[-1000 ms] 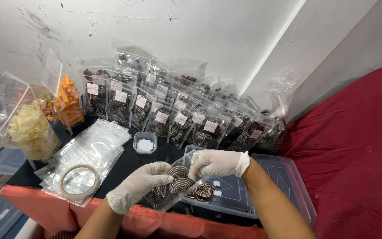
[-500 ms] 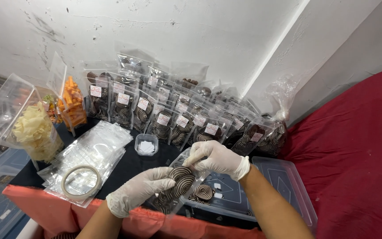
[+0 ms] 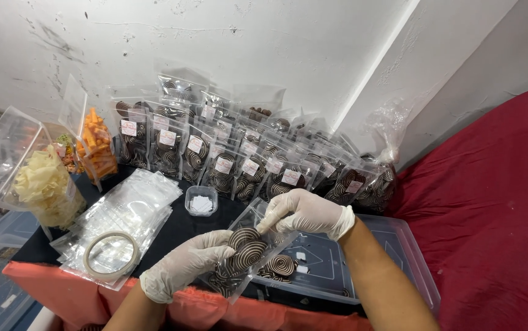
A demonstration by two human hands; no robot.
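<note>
Both gloved hands are closed on a clear plastic pouch of dark spiral-striped round biscuits: the left hand grips its lower side, the right hand pinches its upper edge. The pouch tilts between them, above a clear plastic bin lid. Beyond the hands, rows of filled pouches stand on the black-covered table against a white wall. Left of the hands lie empty pouches and a tape roll; to the right, red cloth.
</note>
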